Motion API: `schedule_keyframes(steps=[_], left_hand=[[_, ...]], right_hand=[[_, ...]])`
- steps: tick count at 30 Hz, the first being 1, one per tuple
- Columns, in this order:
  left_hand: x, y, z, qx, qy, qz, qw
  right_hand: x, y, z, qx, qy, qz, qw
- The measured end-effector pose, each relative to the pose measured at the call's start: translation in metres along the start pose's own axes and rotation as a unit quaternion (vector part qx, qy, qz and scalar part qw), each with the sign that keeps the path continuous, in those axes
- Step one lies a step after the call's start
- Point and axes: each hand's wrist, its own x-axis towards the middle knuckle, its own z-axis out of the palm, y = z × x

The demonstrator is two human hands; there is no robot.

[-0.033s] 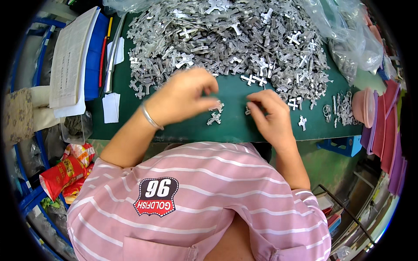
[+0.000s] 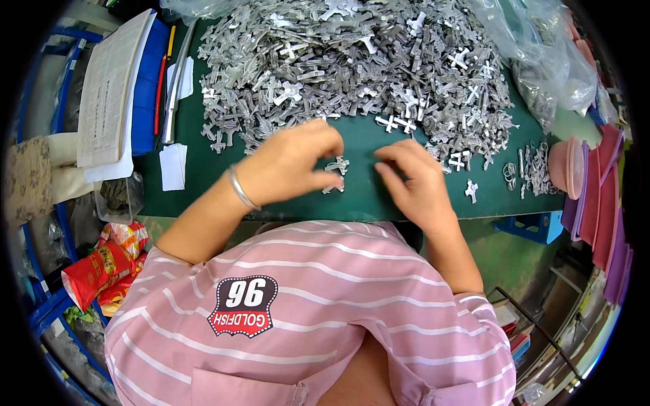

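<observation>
My left hand (image 2: 288, 162) is over the green tabletop (image 2: 369, 199), thumb and forefinger apart. Just beside its thumb lie a few small silver metal pieces (image 2: 336, 166), partly covered by the thumb tip. To the right, my right hand (image 2: 414, 183) has its thumb apart from its bent fingers, and I see nothing between them. Beyond both hands spreads a big heap of silver metal crosses (image 2: 352, 74). A single cross (image 2: 471, 191) lies by itself to the right of my right hand.
Small metal rings and links (image 2: 535, 169) lie at the right, near a pink bowl (image 2: 565, 166). Clear plastic bags (image 2: 555, 74) stand at the back right. On the left are a blue bin with papers (image 2: 112, 95), a metal rod (image 2: 178, 81) and a white card (image 2: 172, 167).
My left hand has come slightly down and right, over the loose pieces. My right hand has shifted slightly left; the small bit earlier seen at its fingertips no longer shows.
</observation>
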Motion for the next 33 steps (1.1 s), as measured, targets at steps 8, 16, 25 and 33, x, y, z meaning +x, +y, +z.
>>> schedule_keyframes(steps=[8,16,25,33], left_hand=[[-0.021,-0.007,0.041,0.083,0.052,0.003,0.995],[-0.027,-0.008,0.038,0.063,0.085,-0.005,0.994],[-0.025,-0.012,0.042,0.039,0.087,-0.016,0.995],[-0.032,-0.009,0.028,-0.503,0.031,-0.257,0.824]], right_hand=[[0.008,0.001,0.032,-0.126,-0.05,-0.083,0.987],[0.003,0.007,0.022,-0.095,-0.021,-0.055,0.994],[0.008,0.008,0.023,-0.114,0.007,-0.087,0.99],[0.013,0.008,0.022,-0.023,0.016,-0.073,0.997]])
